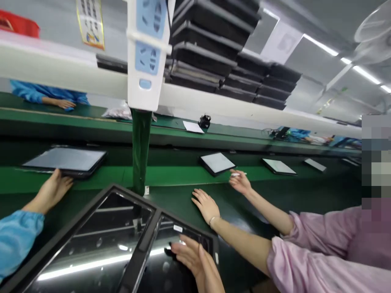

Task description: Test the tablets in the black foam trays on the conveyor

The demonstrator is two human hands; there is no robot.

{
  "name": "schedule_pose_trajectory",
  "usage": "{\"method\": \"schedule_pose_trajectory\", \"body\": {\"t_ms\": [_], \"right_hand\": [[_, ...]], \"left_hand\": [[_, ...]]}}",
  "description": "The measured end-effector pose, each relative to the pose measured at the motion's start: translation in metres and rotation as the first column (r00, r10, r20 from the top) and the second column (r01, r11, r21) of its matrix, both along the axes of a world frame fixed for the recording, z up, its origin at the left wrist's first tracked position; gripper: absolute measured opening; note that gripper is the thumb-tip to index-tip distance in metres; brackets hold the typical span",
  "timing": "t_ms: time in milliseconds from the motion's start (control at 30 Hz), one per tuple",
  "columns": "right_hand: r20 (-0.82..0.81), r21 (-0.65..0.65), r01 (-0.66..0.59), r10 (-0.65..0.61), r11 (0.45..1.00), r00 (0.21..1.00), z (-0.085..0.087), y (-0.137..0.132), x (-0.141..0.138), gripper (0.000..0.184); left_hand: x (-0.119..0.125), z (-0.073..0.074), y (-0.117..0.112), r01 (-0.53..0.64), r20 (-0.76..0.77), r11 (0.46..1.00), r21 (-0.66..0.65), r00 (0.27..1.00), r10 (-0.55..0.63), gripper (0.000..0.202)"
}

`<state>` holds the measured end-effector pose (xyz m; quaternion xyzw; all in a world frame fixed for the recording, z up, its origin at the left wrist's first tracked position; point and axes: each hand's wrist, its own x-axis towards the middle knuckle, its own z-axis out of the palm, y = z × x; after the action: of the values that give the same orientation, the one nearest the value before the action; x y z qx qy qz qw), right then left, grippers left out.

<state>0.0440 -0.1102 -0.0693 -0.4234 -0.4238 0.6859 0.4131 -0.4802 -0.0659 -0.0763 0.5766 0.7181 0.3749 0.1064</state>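
Observation:
At the left, my left hand [51, 190], in a blue sleeve, is closed on the near edge of a black tray [82, 174]. A grey flat panel [67, 158] lies on that tray. My right hand [197, 260] has its fingers stretched out and nothing visible in it. It is over the right compartment of a large black two-compartment tray [157, 219], which lies tilted across the foreground. Glossy dark surfaces in this tray reflect the ceiling lights, and a small white label [178, 228] shows on the right one. Whether my right fingers touch the surface I cannot tell.
A pink-sleeved co-worker's hands [209, 207] are close on the right, one with a white pen-like item [238, 174]. More panels [217, 162] lie along the green strip [171, 175]. A green post [141, 150] carries a power strip [149, 53]. Black trays [210, 40] are stacked overhead.

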Motion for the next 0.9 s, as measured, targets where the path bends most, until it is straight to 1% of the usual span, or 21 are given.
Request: {"method": "schedule_pose_trajectory", "body": {"t_ms": [33,67,100,167,233,267,300,367,400,433,467,500,533,633,700,767,800,867,900], "right_hand": [[0.032,0.000,0.005,-0.005,1.000,0.999,0.004,-0.019,-0.005,0.050],[0.066,0.013,0.025,-0.025,1.000,0.997,0.008,-0.032,-0.007,0.054],[0.113,0.043,0.056,-0.060,0.998,0.992,0.012,-0.040,-0.008,0.058],[0.254,0.160,0.121,-0.159,0.980,0.954,0.020,-0.043,-0.002,0.057],[0.411,0.333,0.122,-0.260,0.935,0.874,0.028,-0.039,0.009,0.046],[0.472,0.412,0.085,-0.292,0.907,0.832,0.031,-0.037,0.015,0.039],[0.520,0.471,0.025,-0.301,0.882,0.799,0.034,-0.034,0.020,0.033],[0.599,0.524,-0.133,-0.253,0.841,0.760,0.037,-0.028,0.024,0.025],[0.638,0.527,-0.217,-0.214,0.822,0.740,0.038,-0.023,0.023,0.024],[0.676,0.524,-0.291,-0.183,0.800,0.714,0.037,-0.017,0.019,0.024],[0.709,0.522,-0.350,-0.168,0.778,0.685,0.035,-0.010,0.014,0.025],[0.734,0.523,-0.390,-0.168,0.758,0.658,0.033,-0.003,0.008,0.026],[0.752,0.524,-0.416,-0.173,0.744,0.636,0.031,0.005,0.001,0.027],[0.777,0.515,-0.447,-0.178,0.732,0.604,0.026,0.019,-0.009,0.030],[0.772,0.509,-0.435,-0.171,0.743,0.612,0.024,0.020,-0.002,0.030],[0.735,0.525,-0.363,-0.195,0.770,0.649,0.022,0.012,0.017,0.029],[0.704,0.535,-0.299,-0.222,0.790,0.675,0.021,0.006,0.029,0.029],[0.628,0.549,-0.133,-0.303,0.825,0.717,0.018,-0.008,0.054,0.028],[0.595,0.550,-0.048,-0.351,0.834,0.723,0.016,-0.016,0.064,0.028]], "left_hand": [[0.000,0.002,0.004,0.015,0.039,0.999,-0.045,0.999,-0.013,0.067],[0.001,0.006,0.008,0.021,0.068,0.996,-0.084,0.998,-0.015,0.072],[0.004,0.010,0.011,0.018,0.083,0.993,-0.115,0.997,-0.009,0.075],[0.016,0.023,0.008,-0.007,0.057,0.990,-0.141,0.998,0.015,0.077],[0.036,0.038,-0.009,-0.003,-0.019,0.992,-0.126,1.000,0.000,0.072],[0.049,0.044,-0.023,0.030,-0.062,0.993,-0.115,0.997,-0.037,0.067],[0.063,0.049,-0.039,0.090,-0.100,0.989,-0.115,0.990,-0.102,0.061],[0.095,0.054,-0.072,0.254,-0.168,0.958,-0.132,0.947,-0.274,0.047],[0.112,0.053,-0.086,0.347,-0.214,0.927,-0.143,0.904,-0.371,0.040],[0.128,0.051,-0.096,0.434,-0.281,0.888,-0.151,0.843,-0.459,0.036],[0.144,0.049,-0.101,0.495,-0.335,0.853,-0.165,0.785,-0.521,0.035],[0.158,0.045,-0.100,0.534,-0.373,0.826,-0.178,0.740,-0.559,0.037],[0.171,0.042,-0.095,0.552,-0.389,0.811,-0.191,0.716,-0.579,0.039],[0.198,0.032,-0.061,0.535,-0.350,0.815,-0.224,0.736,-0.579,0.042],[0.209,0.025,-0.039,0.510,-0.332,0.824,-0.249,0.754,-0.567,0.043],[0.215,0.019,-0.027,0.479,-0.329,0.835,-0.271,0.769,-0.547,0.042],[0.217,0.017,-0.026,0.460,-0.331,0.842,-0.280,0.777,-0.535,0.042],[0.219,0.013,-0.027,0.425,-0.337,0.855,-0.299,0.791,-0.511,0.042],[0.220,0.012,-0.028,0.410,-0.338,0.858,-0.308,0.796,-0.502,0.042]]}}
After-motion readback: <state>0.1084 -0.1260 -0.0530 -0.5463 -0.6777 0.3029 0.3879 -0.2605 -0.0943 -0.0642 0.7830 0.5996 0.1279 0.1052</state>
